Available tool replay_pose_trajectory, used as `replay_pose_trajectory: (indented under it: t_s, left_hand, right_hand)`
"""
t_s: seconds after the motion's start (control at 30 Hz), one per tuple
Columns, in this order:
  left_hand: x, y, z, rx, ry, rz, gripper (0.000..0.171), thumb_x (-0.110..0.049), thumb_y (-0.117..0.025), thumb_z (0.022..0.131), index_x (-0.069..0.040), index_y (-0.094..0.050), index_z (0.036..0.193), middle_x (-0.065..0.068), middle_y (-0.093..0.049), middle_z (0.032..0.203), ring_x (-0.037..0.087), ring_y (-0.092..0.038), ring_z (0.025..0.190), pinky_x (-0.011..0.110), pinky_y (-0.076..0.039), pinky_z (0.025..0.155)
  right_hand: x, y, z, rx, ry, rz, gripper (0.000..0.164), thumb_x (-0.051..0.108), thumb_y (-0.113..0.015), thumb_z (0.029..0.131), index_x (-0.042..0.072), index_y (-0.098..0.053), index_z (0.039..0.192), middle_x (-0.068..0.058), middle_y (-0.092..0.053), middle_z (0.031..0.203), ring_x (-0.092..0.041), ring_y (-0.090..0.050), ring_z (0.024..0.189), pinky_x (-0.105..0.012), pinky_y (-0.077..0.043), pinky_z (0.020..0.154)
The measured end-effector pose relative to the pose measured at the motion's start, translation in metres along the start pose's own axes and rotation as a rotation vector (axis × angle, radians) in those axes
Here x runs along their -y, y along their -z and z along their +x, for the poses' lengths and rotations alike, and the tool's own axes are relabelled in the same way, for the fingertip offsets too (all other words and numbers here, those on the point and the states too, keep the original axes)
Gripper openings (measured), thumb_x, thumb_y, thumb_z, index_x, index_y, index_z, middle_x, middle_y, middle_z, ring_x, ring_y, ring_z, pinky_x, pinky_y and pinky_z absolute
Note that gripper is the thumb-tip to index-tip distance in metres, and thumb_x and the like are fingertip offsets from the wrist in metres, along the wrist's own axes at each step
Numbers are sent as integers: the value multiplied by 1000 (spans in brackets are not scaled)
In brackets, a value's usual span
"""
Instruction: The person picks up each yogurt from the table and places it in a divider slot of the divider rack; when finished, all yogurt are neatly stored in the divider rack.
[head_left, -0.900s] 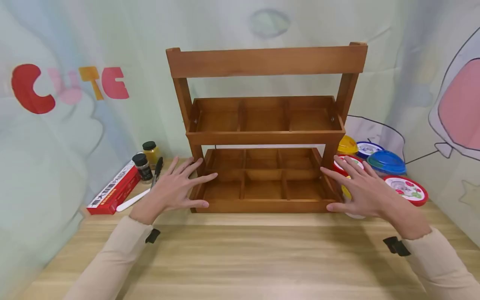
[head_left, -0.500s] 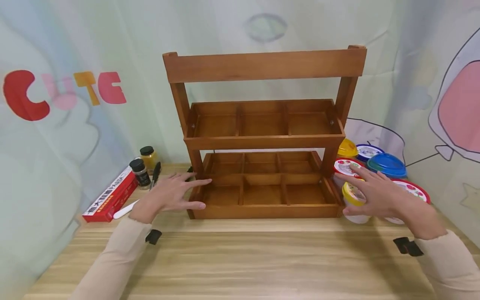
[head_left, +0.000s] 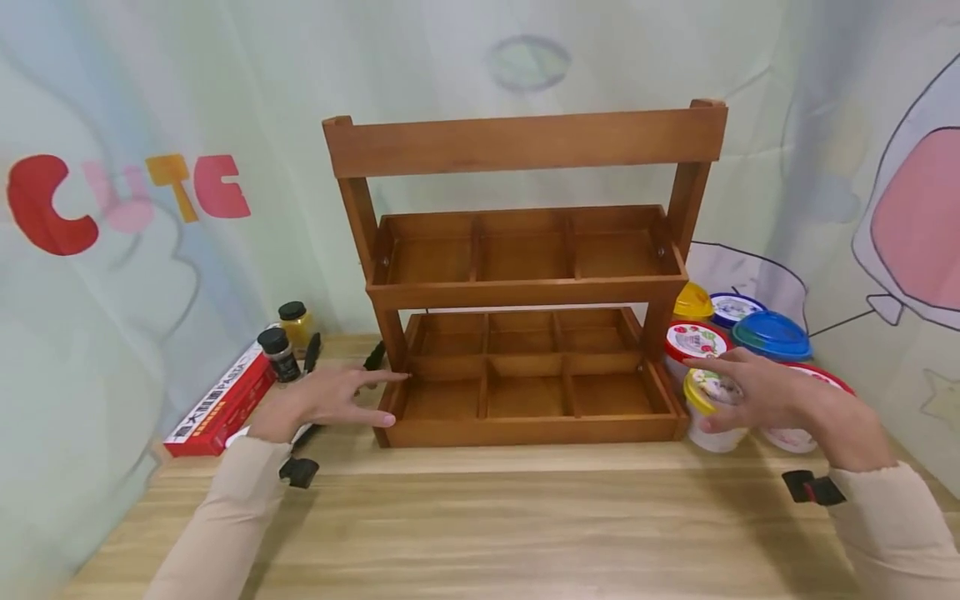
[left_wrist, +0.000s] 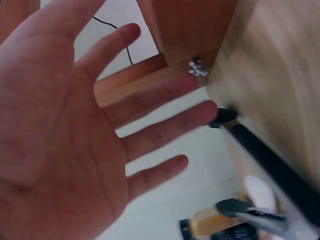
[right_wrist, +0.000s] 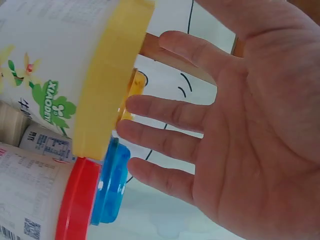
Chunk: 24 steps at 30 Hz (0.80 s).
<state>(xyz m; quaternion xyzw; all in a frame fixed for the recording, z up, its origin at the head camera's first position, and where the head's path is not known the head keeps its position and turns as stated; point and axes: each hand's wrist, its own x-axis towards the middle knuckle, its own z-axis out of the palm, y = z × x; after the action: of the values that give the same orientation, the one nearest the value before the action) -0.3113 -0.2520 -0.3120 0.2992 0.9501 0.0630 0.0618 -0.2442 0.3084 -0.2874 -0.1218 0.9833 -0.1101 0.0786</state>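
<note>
Between my hands stands a two-tier brown wooden rack (head_left: 525,293) with divided compartments. My left hand (head_left: 326,400) hovers by its left front corner, fingers spread, holding nothing. In the left wrist view, a long black-and-grey utensil (left_wrist: 270,155) lies below the fingers (left_wrist: 170,125); its kind is unclear. To the rack's right, my right hand (head_left: 787,398) is above a white tub with a yellow lid (head_left: 701,392), partly covering it. Seen from the right wrist, the palm is bare and the fingers (right_wrist: 165,110) are extended beside that tub's yellow rim, holding nothing.
More lidded tubs crowd the right side: a red-lidded one (head_left: 696,340), a blue domed one (head_left: 772,335) and others. At left lie a red pasta box (head_left: 221,404), a black-capped spice jar (head_left: 279,357) and a yellow jar (head_left: 297,325). A printed curtain (head_left: 450,75) hangs behind.
Both hands have moved away from the rack's sides, the left one slightly left and the right one rightward over the tubs. The head view has tilted up a little.
</note>
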Motion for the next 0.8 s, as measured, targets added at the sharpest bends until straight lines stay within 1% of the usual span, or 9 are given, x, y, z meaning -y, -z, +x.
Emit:
replay_pose_trajectory:
  t_s: [0.1, 0.17, 0.2, 0.27, 0.37, 0.43, 0.53, 0.6, 0.8]
  left_hand:
    - [7, -4, 0, 11, -32, -112, 78, -57, -68, 89, -15, -47, 150, 19, -59, 135, 35, -60, 114, 49, -52, 87]
    - [10, -8, 2, 23, -52, -179, 77, -53, -69, 90, -13, -45, 151, 17, -58, 136, 32, -60, 114, 47, -52, 87]
    - [10, -9, 4, 36, -57, -208, 77, -51, -70, 90, -12, -44, 152, 17, -57, 138, 32, -60, 116, 48, -51, 90]
    - [10, -11, 8, 54, -76, -243, 76, -48, -71, 91, -10, -44, 151, 17, -55, 141, 30, -62, 113, 50, -50, 91]
    - [9, -11, 11, 73, -89, -250, 73, -46, -72, 90, -10, -48, 148, 17, -52, 145, 29, -62, 111, 52, -49, 94]
    - [8, -11, 12, 76, -96, -252, 69, -45, -73, 90, -10, -52, 145, 17, -53, 143, 28, -62, 111, 53, -49, 94]
    - [9, -13, 11, 85, -84, -263, 65, -45, -72, 91, -11, -54, 143, 15, -54, 142, 28, -60, 113, 53, -48, 95]
    - [9, -16, 9, 91, -75, -281, 63, -45, -71, 91, -11, -55, 142, 15, -54, 141, 27, -60, 113, 52, -48, 95]
    - [10, -22, 9, 79, -57, -283, 62, -48, -68, 93, -13, -55, 142, 16, -53, 143, 31, -55, 123, 52, -46, 97]
  right_hand:
    - [-1, -2, 1, 1, 23, -23, 96, 54, -83, 73, 7, -45, 148, -38, -39, 138, -58, -40, 120, -60, -54, 77]
    - [-2, -2, 1, -1, 27, -37, 96, 54, -83, 73, 7, -46, 148, -37, -41, 137, -56, -41, 119, -59, -55, 77]
    - [-3, -3, 2, 0, 29, -43, 96, 54, -84, 72, 7, -46, 148, -37, -41, 136, -56, -42, 119, -59, -55, 76]
    - [-5, -3, 2, 3, 29, -54, 96, 54, -84, 71, 8, -47, 147, -36, -42, 136, -56, -41, 119, -58, -55, 76]
    - [-7, -3, 3, -1, 35, -56, 96, 55, -83, 72, 8, -47, 147, -37, -40, 137, -57, -40, 120, -61, -54, 77]
    - [-9, -3, 4, -6, 36, -58, 96, 56, -83, 73, 7, -46, 147, -37, -39, 138, -58, -40, 120, -63, -53, 78]
    - [-11, -3, 4, -2, 34, -54, 97, 56, -82, 74, 5, -45, 147, -39, -38, 138, -59, -39, 120, -66, -51, 80]
    - [-13, -3, 3, 3, 33, -50, 96, 56, -82, 74, 5, -45, 147, -39, -37, 139, -59, -39, 120, -66, -51, 80]
    - [-18, -2, 2, 14, 27, -33, 95, 53, -82, 75, 6, -44, 149, -38, -38, 139, -58, -39, 121, -64, -52, 79]
